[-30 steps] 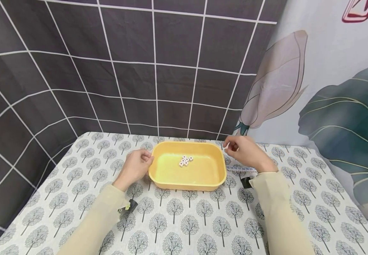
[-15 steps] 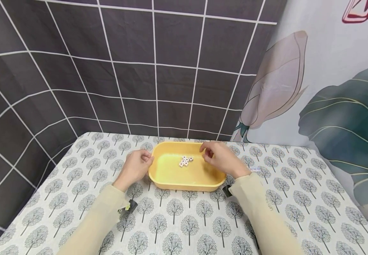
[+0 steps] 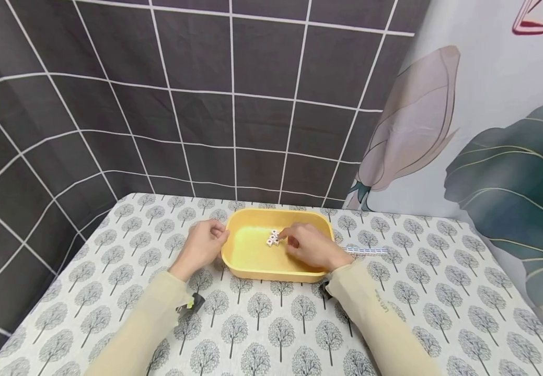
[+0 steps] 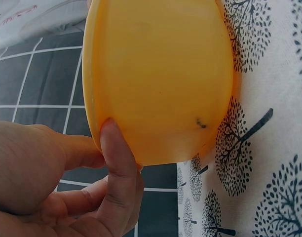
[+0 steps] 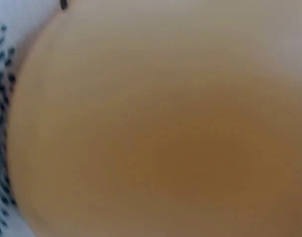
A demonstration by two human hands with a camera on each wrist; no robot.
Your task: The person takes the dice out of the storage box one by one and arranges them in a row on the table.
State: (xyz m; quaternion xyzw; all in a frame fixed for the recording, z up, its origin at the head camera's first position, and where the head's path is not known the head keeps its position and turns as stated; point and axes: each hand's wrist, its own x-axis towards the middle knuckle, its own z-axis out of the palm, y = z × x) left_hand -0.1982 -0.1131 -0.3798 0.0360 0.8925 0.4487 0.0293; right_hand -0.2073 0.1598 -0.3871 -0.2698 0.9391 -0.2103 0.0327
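Note:
A yellow oblong basin [image 3: 252,261] stands on the cloth-covered table. In it lie several small white cubes [image 3: 271,240] with dark marks on their faces, in a tight cluster. My left hand [image 3: 201,245] pinches the basin's left rim; in the left wrist view the thumb and a finger [image 4: 119,158] lie on either side of the basin wall [image 4: 161,84]. My right hand [image 3: 310,244] is inside the basin, fingers bent, fingertips at the right side of the cluster. Whether a cube sits between them is hidden. The right wrist view shows mostly blurred yellow basin wall [image 5: 141,123].
A narrow white strip with blue marks [image 3: 367,250] lies right of the basin, partly behind the right wrist. The tablecloth [image 3: 262,324] has a tree print. A dark gridded curtain [image 3: 196,120] rises behind the table, and a floral curtain [image 3: 412,120] hangs at the right.
My right hand has moved left from beyond the basin's right rim, over it and down to the cubes. My left hand keeps its hold on the rim. The view has shifted slightly.

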